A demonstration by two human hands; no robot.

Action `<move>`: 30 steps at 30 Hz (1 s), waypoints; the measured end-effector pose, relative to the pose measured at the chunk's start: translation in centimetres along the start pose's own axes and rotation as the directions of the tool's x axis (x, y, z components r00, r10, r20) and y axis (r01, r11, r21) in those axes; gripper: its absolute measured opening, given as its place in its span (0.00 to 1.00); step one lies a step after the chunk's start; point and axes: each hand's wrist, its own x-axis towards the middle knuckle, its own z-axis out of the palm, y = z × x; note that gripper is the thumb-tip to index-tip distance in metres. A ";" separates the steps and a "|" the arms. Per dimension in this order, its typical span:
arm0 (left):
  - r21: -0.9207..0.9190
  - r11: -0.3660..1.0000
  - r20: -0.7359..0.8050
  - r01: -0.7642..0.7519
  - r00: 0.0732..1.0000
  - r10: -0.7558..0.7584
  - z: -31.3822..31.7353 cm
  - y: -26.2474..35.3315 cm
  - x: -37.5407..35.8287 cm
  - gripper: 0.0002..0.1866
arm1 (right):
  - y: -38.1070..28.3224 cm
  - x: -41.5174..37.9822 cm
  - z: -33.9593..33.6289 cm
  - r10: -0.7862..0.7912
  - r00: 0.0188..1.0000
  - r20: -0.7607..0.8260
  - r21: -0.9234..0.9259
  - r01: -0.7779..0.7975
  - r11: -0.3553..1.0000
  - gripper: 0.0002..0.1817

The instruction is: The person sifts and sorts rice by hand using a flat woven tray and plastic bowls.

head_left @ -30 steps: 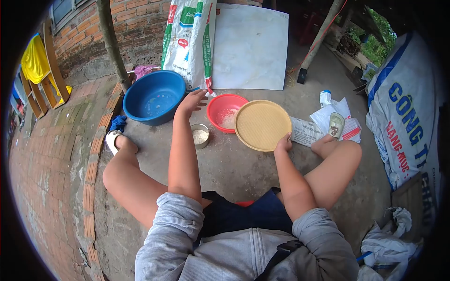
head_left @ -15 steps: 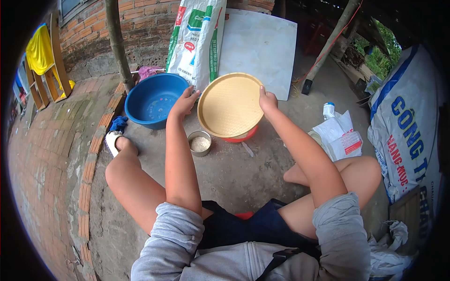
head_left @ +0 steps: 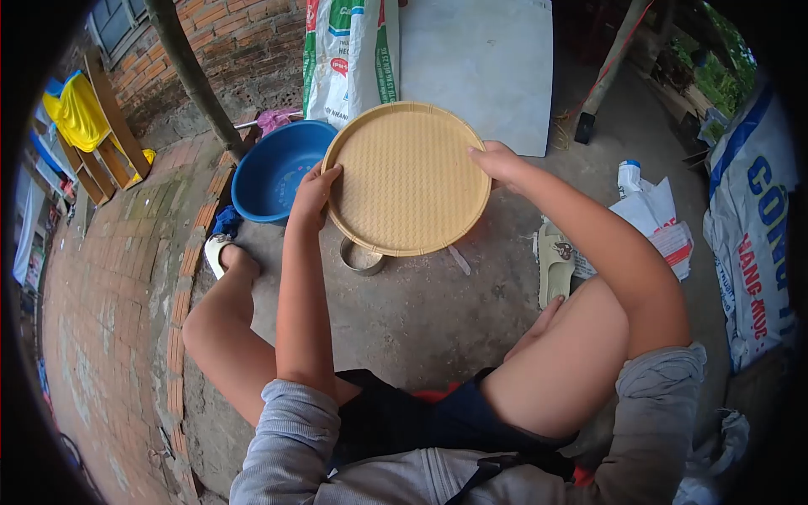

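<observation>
My left hand [head_left: 311, 192] and right hand [head_left: 498, 162] pinch opposite edges of the tray [head_left: 408, 181] above the floor [head_left: 421, 320]; paving [head_left: 126, 295] lies to the left, a brick wall [head_left: 257, 55] and white board [head_left: 480, 84] beyond.

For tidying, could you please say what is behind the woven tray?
Parts of a metal bowl, blue basin, printed sack and pale board show; the tray covers the rest.

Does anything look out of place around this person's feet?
Yes: one slipper lies off, just beyond the bare right foot. That looks odd because the left foot is wearing one.
</observation>
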 end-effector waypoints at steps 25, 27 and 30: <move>0.765 0.613 -0.184 0.200 0.979 -0.090 2.4 18.6 -9.8 0.19 | -4.5 -3.5 4.9 -0.115 0.984 0.132 -0.008 0.118 0.993 0.19; 0.800 0.557 -0.125 0.221 0.971 -0.205 0.8 16.7 -7.8 0.18 | -2.7 -2.5 4.3 -0.039 0.991 0.127 -0.071 0.048 0.996 0.19; 0.779 0.590 0.004 0.214 0.938 -0.346 1.3 15.7 -5.4 0.18 | -1.2 -3.1 3.4 0.026 0.999 0.038 -0.115 -0.021 0.993 0.18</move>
